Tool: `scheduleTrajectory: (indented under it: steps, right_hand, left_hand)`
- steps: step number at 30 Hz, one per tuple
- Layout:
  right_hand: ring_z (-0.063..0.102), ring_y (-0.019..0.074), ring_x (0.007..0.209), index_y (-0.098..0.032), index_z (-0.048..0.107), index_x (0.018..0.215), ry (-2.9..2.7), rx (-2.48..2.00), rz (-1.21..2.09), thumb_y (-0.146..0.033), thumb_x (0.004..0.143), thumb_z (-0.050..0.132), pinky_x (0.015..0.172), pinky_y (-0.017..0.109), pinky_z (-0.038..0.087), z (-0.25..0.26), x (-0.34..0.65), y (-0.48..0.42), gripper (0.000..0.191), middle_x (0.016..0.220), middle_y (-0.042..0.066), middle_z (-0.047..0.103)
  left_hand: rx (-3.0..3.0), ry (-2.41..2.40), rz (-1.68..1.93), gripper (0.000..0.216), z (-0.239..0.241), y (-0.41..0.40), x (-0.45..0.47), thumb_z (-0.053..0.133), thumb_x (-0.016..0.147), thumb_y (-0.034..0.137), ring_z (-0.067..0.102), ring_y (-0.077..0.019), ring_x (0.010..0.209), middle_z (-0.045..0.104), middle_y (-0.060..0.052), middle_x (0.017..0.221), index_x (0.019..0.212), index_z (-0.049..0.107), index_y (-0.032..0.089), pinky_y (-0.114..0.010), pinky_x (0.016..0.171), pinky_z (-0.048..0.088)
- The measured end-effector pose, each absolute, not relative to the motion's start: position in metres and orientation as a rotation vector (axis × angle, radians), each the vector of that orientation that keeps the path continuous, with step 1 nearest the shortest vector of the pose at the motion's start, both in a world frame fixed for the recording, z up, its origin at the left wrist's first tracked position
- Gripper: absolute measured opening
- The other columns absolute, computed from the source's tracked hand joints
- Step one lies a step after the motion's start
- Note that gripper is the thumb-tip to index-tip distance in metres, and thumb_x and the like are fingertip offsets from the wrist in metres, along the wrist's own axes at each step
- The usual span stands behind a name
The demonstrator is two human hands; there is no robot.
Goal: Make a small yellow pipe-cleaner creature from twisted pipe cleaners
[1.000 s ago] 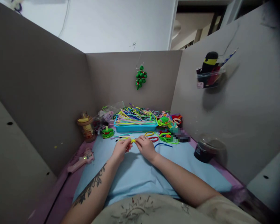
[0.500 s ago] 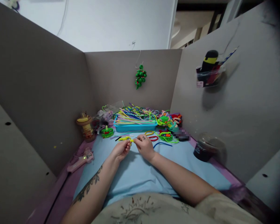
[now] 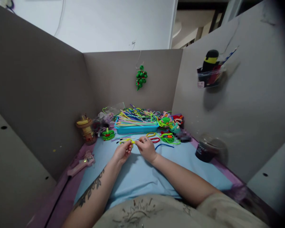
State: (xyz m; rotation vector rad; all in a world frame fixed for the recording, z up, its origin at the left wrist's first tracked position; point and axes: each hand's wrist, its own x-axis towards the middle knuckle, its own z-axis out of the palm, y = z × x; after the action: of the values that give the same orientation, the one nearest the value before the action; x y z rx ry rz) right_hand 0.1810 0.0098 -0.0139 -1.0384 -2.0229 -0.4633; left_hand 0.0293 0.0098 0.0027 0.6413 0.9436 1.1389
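Note:
A yellow pipe cleaner (image 3: 133,142) stretches between my two hands, just above the blue cloth. My left hand (image 3: 123,152) is closed, pinching it between thumb and forefinger. From the other side my right hand (image 3: 146,148) grips its end with bent fingers. Part of the yellow piece is hidden by my fingers. Right behind my hands lie loose pipe cleaners, among them a red loop (image 3: 155,140) and a yellow loop (image 3: 151,135). To the right of my right hand rests a dark blue pipe cleaner (image 3: 164,145).
A blue tray (image 3: 137,129) heaped with pipe cleaners stands at the back. Green fuzzy figures (image 3: 108,135) sit on either side. At left lies a pink glue gun (image 3: 80,166) with a black cord; at right stands a dark tub (image 3: 203,154). Grey panels enclose three sides.
Less of the yellow pipe cleaner shows to the left of my left hand. Both hands keep their grip and have barely moved. The whole view has shifted slightly.

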Motion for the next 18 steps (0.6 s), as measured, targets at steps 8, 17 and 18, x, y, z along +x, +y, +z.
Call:
scheduleTrajectory:
  steps: [8, 17, 18]
  right_hand:
    - [0.050, 0.0224, 0.092, -0.018, 0.055, 0.108, -1.969, -1.006, -0.149, -0.023, 0.082, 0.055, 0.080, 0.034, 0.042, -0.016, 0.182, 0.013, 0.027, 0.097, 0.009, 0.058]
    - [0.055, 0.0205, 0.087, -0.018, 0.055, 0.106, -1.930, -0.959, 0.042, -0.024, 0.084, 0.052, 0.079, 0.033, 0.045, -0.017, 0.186, 0.018, 0.024, 0.095, 0.008, 0.061]
    - [0.055, 0.0203, 0.087, -0.018, 0.056, 0.105, -1.934, -0.953, 0.044, -0.023, 0.084, 0.051, 0.079, 0.033, 0.044, -0.016, 0.186, 0.017, 0.022, 0.094, 0.008, 0.061]
  left_hand:
    - [1.140, 1.124, 1.413, 0.034, -0.003, 0.014, 0.025, 0.069, 0.060, 0.043, 0.042, -0.0056, 0.043, 0.052, 0.003, 0.050, 0.058, 0.055, 0.012, -0.016, 0.040, 0.029]
    - [1.289, 1.141, 1.536, 0.028, 0.002, 0.016, 0.019, 0.063, 0.064, 0.041, 0.045, -0.0080, 0.046, 0.055, 0.003, 0.053, 0.070, 0.057, 0.014, -0.019, 0.046, 0.033]
    - [1.290, 1.135, 1.539, 0.028, 0.001, 0.017, 0.019, 0.063, 0.063, 0.040, 0.045, -0.0081, 0.046, 0.054, 0.003, 0.053, 0.071, 0.057, 0.014, -0.019, 0.046, 0.033]
